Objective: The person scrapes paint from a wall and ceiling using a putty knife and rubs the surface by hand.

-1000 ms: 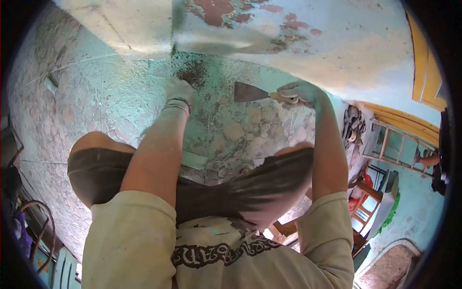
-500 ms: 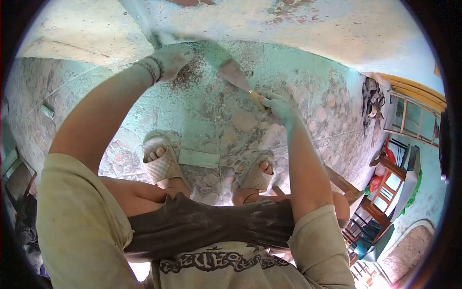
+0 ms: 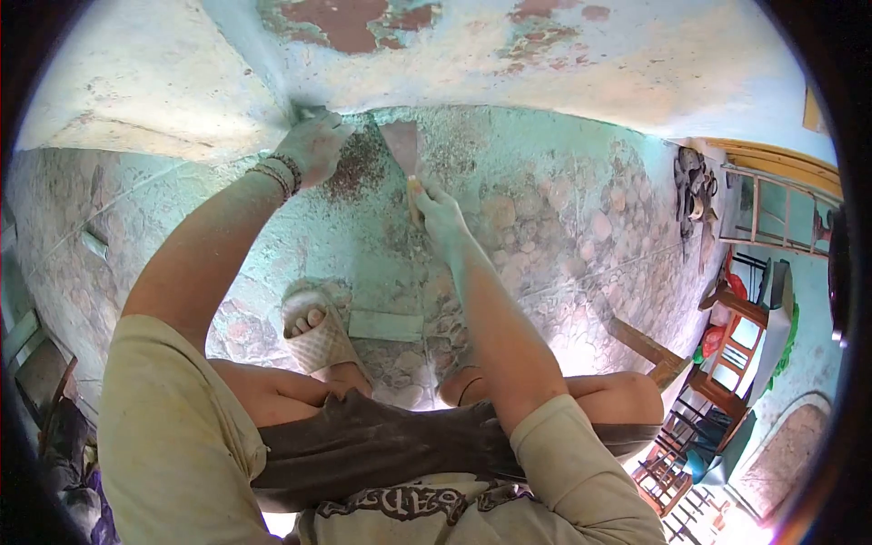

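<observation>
"Scraper (image 3: 401, 145) just swung in toward the wall (image 3: 563, 73), our right hand (image 3: 440, 216) gripping it."

"So we've got it beside the dark debris (image 3: 357, 173). Left hand (image 3: 313, 153)?"

"Also close; we can't tell its grip."

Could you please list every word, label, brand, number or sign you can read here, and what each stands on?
Ornate dark lettering on the shirt: folded and too distorted to read with certainty.
Scraper, wall and floor: no readable text.
No other word, brand, number or sign can be made out.
</observation>
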Motion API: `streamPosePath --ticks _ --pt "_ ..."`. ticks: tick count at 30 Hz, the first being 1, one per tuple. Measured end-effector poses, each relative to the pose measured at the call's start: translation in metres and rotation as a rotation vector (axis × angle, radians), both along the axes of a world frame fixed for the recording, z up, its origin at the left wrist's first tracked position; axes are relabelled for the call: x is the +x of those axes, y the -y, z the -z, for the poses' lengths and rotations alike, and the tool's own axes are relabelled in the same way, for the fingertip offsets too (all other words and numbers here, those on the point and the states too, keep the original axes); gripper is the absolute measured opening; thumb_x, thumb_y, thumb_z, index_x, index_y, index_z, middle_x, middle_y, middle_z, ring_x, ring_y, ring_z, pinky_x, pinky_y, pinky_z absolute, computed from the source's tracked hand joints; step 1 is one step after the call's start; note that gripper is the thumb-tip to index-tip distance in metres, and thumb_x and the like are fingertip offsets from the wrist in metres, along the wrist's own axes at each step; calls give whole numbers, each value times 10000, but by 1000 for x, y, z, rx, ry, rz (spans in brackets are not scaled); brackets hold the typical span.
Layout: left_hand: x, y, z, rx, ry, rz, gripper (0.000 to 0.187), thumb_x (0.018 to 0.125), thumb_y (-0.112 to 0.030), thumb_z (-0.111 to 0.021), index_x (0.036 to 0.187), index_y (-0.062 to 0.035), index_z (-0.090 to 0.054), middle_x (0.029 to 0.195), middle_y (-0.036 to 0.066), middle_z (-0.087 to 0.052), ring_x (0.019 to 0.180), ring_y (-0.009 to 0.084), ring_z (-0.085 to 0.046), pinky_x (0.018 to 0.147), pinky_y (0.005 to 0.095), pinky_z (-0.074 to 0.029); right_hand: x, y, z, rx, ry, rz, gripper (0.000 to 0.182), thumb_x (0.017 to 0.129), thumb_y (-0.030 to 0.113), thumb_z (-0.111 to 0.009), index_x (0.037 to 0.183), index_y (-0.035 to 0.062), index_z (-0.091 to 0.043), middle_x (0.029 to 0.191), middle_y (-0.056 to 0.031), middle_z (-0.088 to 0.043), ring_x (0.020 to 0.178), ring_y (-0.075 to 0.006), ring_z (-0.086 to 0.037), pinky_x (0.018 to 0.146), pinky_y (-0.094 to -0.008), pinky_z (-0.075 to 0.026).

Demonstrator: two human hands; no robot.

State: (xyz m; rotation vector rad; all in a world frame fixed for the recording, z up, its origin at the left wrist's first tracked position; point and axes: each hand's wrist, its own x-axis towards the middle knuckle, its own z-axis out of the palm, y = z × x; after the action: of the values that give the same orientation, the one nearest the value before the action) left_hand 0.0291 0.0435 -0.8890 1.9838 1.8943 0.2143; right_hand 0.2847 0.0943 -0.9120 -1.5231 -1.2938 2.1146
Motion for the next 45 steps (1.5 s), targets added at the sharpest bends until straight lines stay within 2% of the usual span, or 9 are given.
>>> streamPosePath --ticks 4,5,11,15,21,27,33,38,45 --pt "0 6 8 10 79 -125 222 845 -48 -463 1027 -39 -590 952 162 -584 955 309 -579 855 389 -466 2 15 4 -74 14 35 311 967 261 -523 1181 43 -580 705 46 -489 561 -46 -405 502 -212 -338" --pt "3 7 -14 -318 435 -404 185 862 -115 -470 963 -47 -610 842 154 -608 868 313 -603 838 388 -476 4 15 -1 -98 19 8 309 968 254 -523 1189 45 -577 705 50 -485 561 -46 -402 503 -211 -337" --pt "-5 30 -16 -471 -122 127 236 893 -248 -522 987 -59 -628 893 141 -653 881 280 -632 861 388 -485 26 23 -82 -45 8 -115 386 973 235 -507 1299 28 -490 887 22 -552 724 -53 -487 609 -187 -390" --pt "11 51 -15 -148 290 -8 295 876 -222 -574 1117 -53 -600 1039 74 -657 935 258 -625 892 418 -481 14 40 -154 12 -9 -132 402 972 267 -510 1278 7 -486 774 27 -516 636 -42 -455 517 -197 -377" --pt "43 46 -44 -130 1780 -629 421 883 -253 -552 1190 35 -526 1109 159 -603 1060 239 -570 970 394 -433 -18 60 -217 -17 -46 -94 433 976 267 -498 1309 -5 -448 879 -23 -555 689 -69 -536 568 -216 -483" --pt "51 41 -90 188 2301 -635 280 922 -178 -502 1129 11 -493 1180 135 -557 1126 278 -528 976 434 -407 -41 66 -251 -16 -63 -64 400 975 268 -499 1248 -25 -490 887 -36 -550 696 -85 -578 546 -226 -502" --pt "47 20 -131 256 2245 -1031 400 895 -115 -407 1236 93 -398 1304 216 -445 1226 336 -437 1080 454 -324 -62 56 -280 6 -17 -107 392 964 297 -520 1164 -40 -536 801 -30 -549 659 -88 -572 541 -223 -492" --pt "31 20 -145 347 1895 -543 413 829 20 -397 1232 108 -379 1282 232 -442 1229 348 -428 1084 469 -325 -84 44 -319 57 -80 -98 341 965 236 -500 1113 -68 -546 807 -111 -623 627 -127 -600 512 -240 -487" --pt "14 -1 -162 261 2464 -557 279 779 135 -426 1047 77 -472 1100 167 -522 1037 299 -517 989 430 -417 -114 -8 -369 308 -161 -286 368 963 203 -418 1127 -106 -534 881 -177 -657 685 -162 -630 581 -232 -528"
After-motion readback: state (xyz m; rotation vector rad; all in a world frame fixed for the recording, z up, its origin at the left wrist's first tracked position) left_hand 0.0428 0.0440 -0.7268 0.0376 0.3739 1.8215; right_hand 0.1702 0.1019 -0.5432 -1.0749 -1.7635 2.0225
